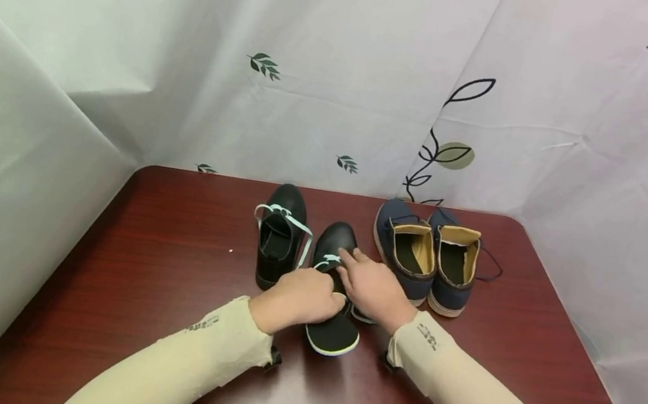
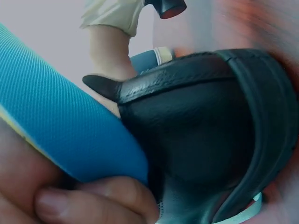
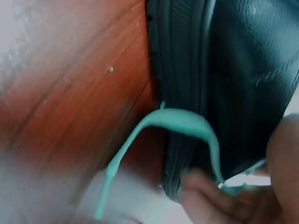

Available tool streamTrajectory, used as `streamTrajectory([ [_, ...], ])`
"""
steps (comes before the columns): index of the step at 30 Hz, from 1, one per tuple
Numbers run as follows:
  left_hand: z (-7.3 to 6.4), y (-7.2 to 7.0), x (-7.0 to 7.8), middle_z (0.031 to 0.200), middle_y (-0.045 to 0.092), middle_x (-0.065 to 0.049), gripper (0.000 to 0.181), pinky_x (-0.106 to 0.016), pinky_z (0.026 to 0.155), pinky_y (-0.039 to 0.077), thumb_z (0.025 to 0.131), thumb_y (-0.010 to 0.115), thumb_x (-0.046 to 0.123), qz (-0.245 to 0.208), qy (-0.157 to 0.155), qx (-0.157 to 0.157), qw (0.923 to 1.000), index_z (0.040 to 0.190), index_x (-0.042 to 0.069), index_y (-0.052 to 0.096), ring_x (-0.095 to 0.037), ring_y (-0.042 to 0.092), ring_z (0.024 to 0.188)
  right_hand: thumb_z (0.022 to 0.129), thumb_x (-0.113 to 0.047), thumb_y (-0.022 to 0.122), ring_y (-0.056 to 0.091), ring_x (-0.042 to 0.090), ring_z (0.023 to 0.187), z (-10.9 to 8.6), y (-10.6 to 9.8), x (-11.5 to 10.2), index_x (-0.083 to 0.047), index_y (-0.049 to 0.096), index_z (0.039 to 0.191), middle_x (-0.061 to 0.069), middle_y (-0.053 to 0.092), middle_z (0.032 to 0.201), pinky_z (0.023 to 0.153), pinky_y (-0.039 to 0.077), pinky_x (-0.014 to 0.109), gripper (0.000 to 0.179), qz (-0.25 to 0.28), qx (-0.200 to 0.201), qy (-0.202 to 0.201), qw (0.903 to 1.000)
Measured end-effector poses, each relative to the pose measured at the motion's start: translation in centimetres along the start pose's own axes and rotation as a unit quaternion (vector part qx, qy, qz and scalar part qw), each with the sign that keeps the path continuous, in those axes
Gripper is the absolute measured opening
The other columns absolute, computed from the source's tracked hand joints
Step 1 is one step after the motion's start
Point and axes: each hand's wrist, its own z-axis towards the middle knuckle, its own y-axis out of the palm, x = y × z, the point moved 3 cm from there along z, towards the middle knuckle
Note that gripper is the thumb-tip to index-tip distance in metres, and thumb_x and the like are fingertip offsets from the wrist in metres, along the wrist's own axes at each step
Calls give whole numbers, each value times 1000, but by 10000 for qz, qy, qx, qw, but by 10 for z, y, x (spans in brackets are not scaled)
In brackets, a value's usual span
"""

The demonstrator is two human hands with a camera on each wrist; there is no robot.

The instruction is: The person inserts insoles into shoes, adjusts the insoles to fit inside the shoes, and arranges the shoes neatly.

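A black leather shoe (image 1: pixel 336 236) with pale mint laces stands at the middle of the table, toe pointing away. My left hand (image 1: pixel 298 297) grips an insole (image 1: pixel 332 337), black on top with a pale rim. Its blue underside (image 2: pixel 70 116) faces the left wrist camera. The insole's front part goes into the shoe opening, while its rounded heel end sticks out toward me. On the shoe's right side, my right hand (image 1: pixel 376 292) holds the upper by the tongue and laces. A loose mint lace (image 3: pixel 180 122) hangs over the sole edge in the right wrist view.
Another black shoe (image 1: pixel 267 270) with untied mint laces stands just left. To the right is a pair of navy shoes, one left (image 1: pixel 392 219) and one right (image 1: pixel 450 292), with tan lining. White patterned sheeting (image 1: pixel 324 118) surrounds the dark red wooden table (image 1: pixel 180 236).
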Motion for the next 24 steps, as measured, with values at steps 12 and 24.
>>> streamTrajectory([
  [12, -15, -3, 4, 88, 72, -1, 38, -40, 63, 49, 96, 47, 36, -92, 339, 149, 9993, 64, 20, 62, -20, 62, 73, 104, -28, 49, 59, 13, 65, 3, -3, 7, -18, 64, 136, 4, 73, 88, 67, 48, 34, 36, 1353, -215, 949, 9860],
  [24, 3, -2, 9, 120, 71, -8, 42, -47, 75, 54, 103, 43, 40, 304, -18, -336, 9990, 112, 13, 74, -28, 68, 97, 103, -28, 52, 57, 12, 66, 5, -8, 7, -17, 65, 135, 5, 74, 100, 69, 47, 32, 36, 1596, -553, 1126, 9792],
])
